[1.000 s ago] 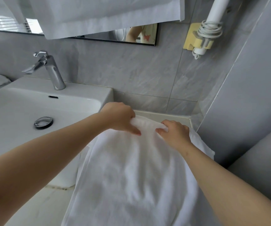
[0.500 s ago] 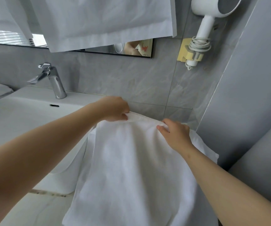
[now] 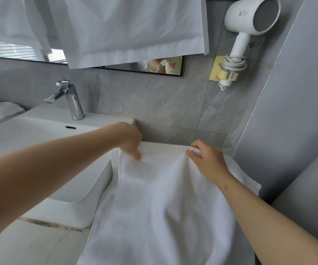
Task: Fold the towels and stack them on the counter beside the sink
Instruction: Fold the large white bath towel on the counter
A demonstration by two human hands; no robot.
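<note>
Spread wider than before, the hands hold the white towel [image 3: 164, 197] by its top edge: the left hand [image 3: 131, 142] grips the left corner, the right hand [image 3: 206, 159] pinches the right. It hangs just right of the sink [image 3: 39, 134], below a wall-mounted hair dryer [image 3: 250, 22].

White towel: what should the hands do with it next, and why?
Probably lay the top edge of the white towel down flat by the tiled wall. The left hand and right hand hold that edge spread wide, while most of it hangs unfolded beside the sink.
</note>
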